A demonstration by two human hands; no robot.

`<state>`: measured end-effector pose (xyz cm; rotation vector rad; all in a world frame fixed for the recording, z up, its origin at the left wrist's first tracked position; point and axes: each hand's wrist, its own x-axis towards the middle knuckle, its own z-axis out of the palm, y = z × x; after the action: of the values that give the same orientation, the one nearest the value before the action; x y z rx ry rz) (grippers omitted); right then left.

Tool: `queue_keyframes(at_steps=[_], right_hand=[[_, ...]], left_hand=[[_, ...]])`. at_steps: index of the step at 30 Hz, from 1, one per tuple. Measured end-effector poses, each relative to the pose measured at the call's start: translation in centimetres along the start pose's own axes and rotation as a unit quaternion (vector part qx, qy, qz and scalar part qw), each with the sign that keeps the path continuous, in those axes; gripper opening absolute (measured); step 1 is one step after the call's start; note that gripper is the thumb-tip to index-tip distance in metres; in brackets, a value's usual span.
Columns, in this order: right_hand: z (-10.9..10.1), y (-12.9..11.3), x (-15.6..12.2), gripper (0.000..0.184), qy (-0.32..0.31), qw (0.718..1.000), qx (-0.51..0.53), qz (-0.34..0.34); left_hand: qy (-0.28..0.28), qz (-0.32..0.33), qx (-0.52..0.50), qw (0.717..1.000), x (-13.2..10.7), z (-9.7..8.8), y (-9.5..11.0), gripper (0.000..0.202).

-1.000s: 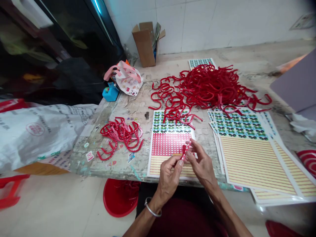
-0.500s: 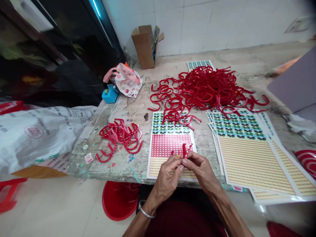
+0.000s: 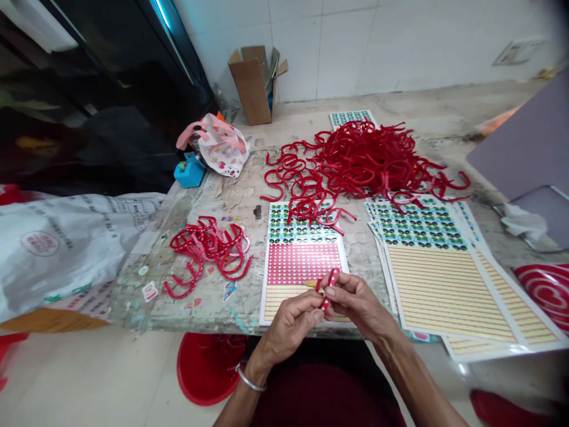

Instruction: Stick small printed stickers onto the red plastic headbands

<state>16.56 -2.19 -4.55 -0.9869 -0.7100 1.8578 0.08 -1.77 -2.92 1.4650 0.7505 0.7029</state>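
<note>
Both my hands meet over the front of a sticker sheet (image 3: 304, 261) printed in green-blue, red and yellow sections. My left hand (image 3: 291, 323) is closed in a pinch on the lower end of a small red curved band (image 3: 331, 279). White marks show along this band. My right hand (image 3: 362, 305) pinches the same band higher up, thumb on top. A small yellow pointed piece (image 3: 311, 283) shows beside the fingers; what it belongs to I cannot make out. To the left lies a small heap of red-and-white curved bands (image 3: 208, 246).
A large pile of red curved bands (image 3: 368, 157) covers the table's back middle, spilling onto the sheets. More sticker sheets (image 3: 444, 290) overlap at right. A cardboard box (image 3: 251, 89), pink-handled bag (image 3: 224, 148) and blue tape dispenser (image 3: 189, 172) stand at back left. A red basket (image 3: 207, 370) is below the edge.
The red band has turned in my fingers, and its white-marked face now shows. Both hands have shifted slightly. The whole view has moved a little, so the table things sit farther left.
</note>
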Motion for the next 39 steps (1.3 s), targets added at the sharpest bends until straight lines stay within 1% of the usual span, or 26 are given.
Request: queue_keyframes(at_steps=[2,4,8,11,17,19,21,22,23,24,25,26,27,28,29,30,31,33,34,35,36,37,39], right_hand=[[-0.2,0.1,0.0,0.020,0.010,1.000,-0.027,-0.003],[-0.2,0.0,-0.1,0.023,0.013,0.998,-0.055,-0.009],[0.0,-0.2,-0.2,0.028,0.027,0.994,-0.106,-0.012],[-0.3,-0.2,-0.1,0.031,0.035,0.990,-0.133,-0.016],[-0.4,0.3,0.6,0.046,0.026,0.985,-0.163,-0.040],[-0.3,0.4,1.0,0.051,0.019,0.984,-0.170,-0.038],[-0.5,0.1,1.6,0.053,0.016,0.977,-0.206,-0.046],[-0.8,-0.2,2.1,0.052,0.026,0.968,-0.243,-0.063],[-1.2,-0.6,2.6,0.048,0.049,0.951,-0.291,-0.092],[-1.7,-1.1,3.3,0.043,0.083,0.925,-0.348,-0.130],[-2.3,-1.7,4.1,0.036,0.122,0.888,-0.408,-0.174],[-2.9,-2.3,5.0,0.031,0.161,0.845,-0.462,-0.216],[-3.4,-2.8,6.0,0.028,0.193,0.802,-0.509,-0.246],[-3.9,-3.3,7.1,0.026,0.214,0.766,-0.546,-0.265],[-4.3,-3.7,8.1,0.025,0.225,0.740,-0.571,-0.276],[-4.5,-3.9,9.0,0.023,0.227,0.726,-0.587,-0.279],[-4.7,-4.1,9.8,0.020,0.224,0.721,-0.593,-0.279],[-4.6,-4.4,10.8,0.014,0.213,0.730,-0.587,-0.279],[-4.6,-4.5,11.0,0.012,0.208,0.739,-0.577,-0.280],[-4.6,-4.7,11.0,0.012,0.204,0.749,-0.563,-0.283],[-4.7,-5.1,10.8,0.012,0.198,0.763,-0.547,-0.284],[-4.8,-5.5,10.5,0.014,0.192,0.777,-0.528,-0.283],[-5.4,-6.8,9.7,0.020,0.183,0.817,-0.472,-0.276]], left_hand=[[-0.009,-0.004,-0.008,1.000,0.1,-0.1,-0.1,0.023],[-0.005,-0.016,-0.008,1.000,0.2,0.0,-0.4,0.023],[0.033,-0.037,-0.002,0.999,0.2,0.3,-0.8,0.025],[0.030,-0.033,0.017,0.999,0.1,0.3,-0.8,0.026],[0.011,-0.024,0.049,0.998,0.1,0.3,-0.5,0.028],[0.019,-0.012,0.065,0.998,0.0,0.2,-0.7,0.027],[0.050,-0.003,0.099,0.994,-0.2,-0.3,-1.0,0.024],[0.076,0.000,0.124,0.989,-0.4,-0.9,-1.4,0.022],[0.111,0.004,0.156,0.981,-0.6,-1.7,-1.8,0.021],[0.149,0.007,0.195,0.969,-0.9,-2.7,-2.4,0.020],[0.184,0.017,0.238,0.954,-1.1,-4.0,-3.0,0.020],[0.216,0.029,0.288,0.933,-1.3,-5.4,-3.7,0.020],[0.236,0.037,0.343,0.908,-1.5,-6.9,-4.4,0.020],[0.256,0.042,0.400,0.879,-1.7,-8.5,-5.1,0.020],[0.272,0.041,0.452,0.849,-1.8,-9.9,-5.7,0.021],[0.284,0.033,0.500,0.817,-2.0,-11.2,-6.2,0.021],[0.300,0.019,0.541,0.785,-2.1,-12.2,-6.5,0.021],[0.321,-0.005,0.596,0.736,-2.3,-13.4,-6.8,0.023],[0.332,-0.010,0.609,0.720,-2.4,-13.6,-6.7,0.025],[0.340,-0.009,0.614,0.712,-2.5,-13.6,-6.6,0.027],[0.346,-0.002,0.611,0.712,-2.6,-13.3,-6.3,0.028],[0.347,0.007,0.600,0.721,-2.7,-12.9,-6.1,0.028],[0.342,0.030,0.563,0.752,-2.8,-11.8,-5.6,0.027]])
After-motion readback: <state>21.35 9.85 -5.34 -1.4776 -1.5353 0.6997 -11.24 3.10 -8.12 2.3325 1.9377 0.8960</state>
